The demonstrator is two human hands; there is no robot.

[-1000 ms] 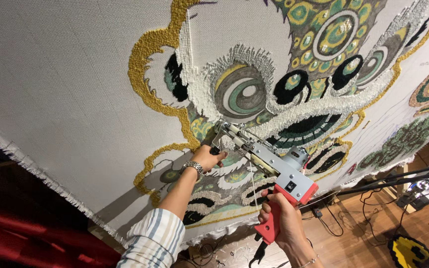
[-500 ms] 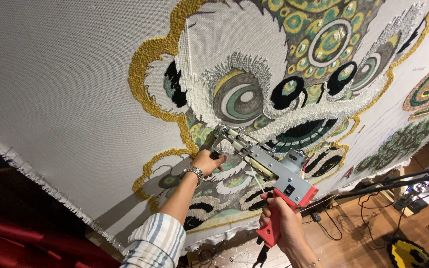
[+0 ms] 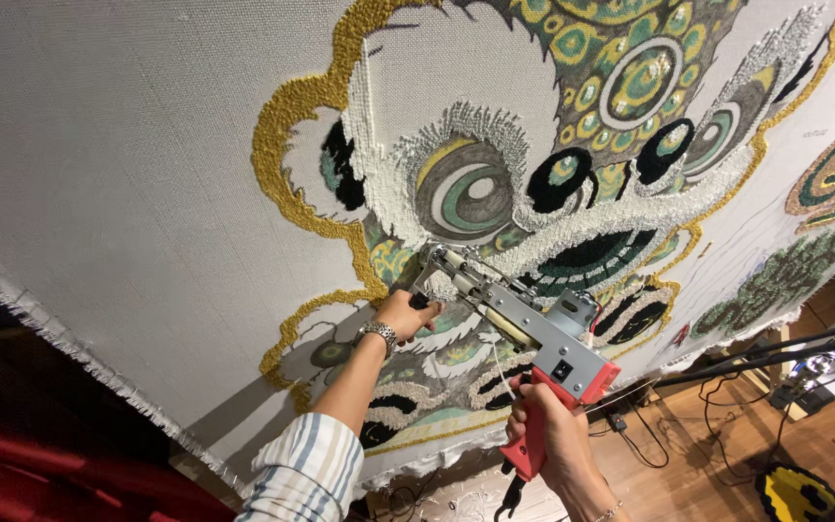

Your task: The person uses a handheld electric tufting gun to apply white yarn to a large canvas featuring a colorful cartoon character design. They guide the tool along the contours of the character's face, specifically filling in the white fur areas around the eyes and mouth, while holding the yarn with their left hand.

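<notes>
A grey metal tufting gun (image 3: 524, 329) with a red handle points its needle end into a stretched white backing cloth (image 3: 118, 164). The cloth bears a tufted lion-like face in gold, white, black and green yarn (image 3: 495, 184). My left hand (image 3: 408, 314), with a metal wristwatch and a striped sleeve, grips the gun's front handle close to the cloth. My right hand (image 3: 548, 440) is closed around the red rear handle (image 3: 533, 445), lower and nearer to me. A thin yarn strand runs along the gun.
The cloth's frayed edge (image 3: 60, 338) runs down the left. A dark rod (image 3: 765, 353) crosses under the cloth at right. A wooden floor with cables (image 3: 649, 435), a small lit device (image 3: 804, 382) and a yellow-black rug piece (image 3: 794, 493) lie lower right. Red fabric (image 3: 70, 483) sits lower left.
The view has shifted slightly and the design sits a little higher left in the frame. Both hands keep their grip on the gun at the same spot on the cloth.
</notes>
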